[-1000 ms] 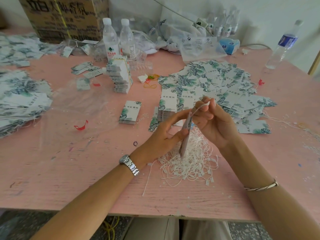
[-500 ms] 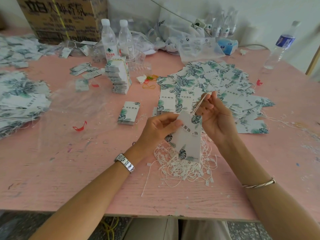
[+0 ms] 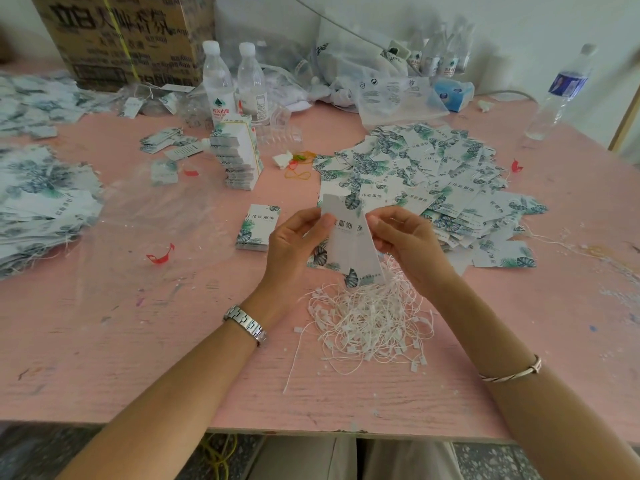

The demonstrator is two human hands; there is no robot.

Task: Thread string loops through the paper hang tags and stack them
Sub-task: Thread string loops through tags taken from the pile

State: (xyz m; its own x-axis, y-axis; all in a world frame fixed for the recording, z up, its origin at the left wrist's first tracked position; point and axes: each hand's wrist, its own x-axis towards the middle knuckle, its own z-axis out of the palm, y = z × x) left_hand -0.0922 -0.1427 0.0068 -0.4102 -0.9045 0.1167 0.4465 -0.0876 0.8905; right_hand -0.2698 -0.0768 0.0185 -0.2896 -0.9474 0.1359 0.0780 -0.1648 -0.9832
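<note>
Broadly, a pink desk (image 3: 104, 341) carries everything. A cardboard box (image 3: 121, 39) sits at its far left corner. A wide spread of loose tags (image 3: 433, 174), leaf-printed, covers the desk right of the middle and runs toward the far right corner. A heaped pile of tags (image 3: 38, 202) lies along the left edge. A tangle of white string loops (image 3: 370, 323) lies in the middle, toward the near edge. Two water bottles (image 3: 216, 84) stand by the far edge, just behind a tall leaning stack (image 3: 239, 157) of tags. A small neat stack (image 3: 258, 228) lies flat near the middle, just left of the hands.

The held hang tags (image 3: 349, 244) are raised above the string loops, printed face up and fanned slightly apart. The left hand (image 3: 294, 240) pinches their left edge between thumb and curled fingers. The right hand (image 3: 405, 237) pinches the right edge the same way. Whether a string runs through them cannot be told.
</note>
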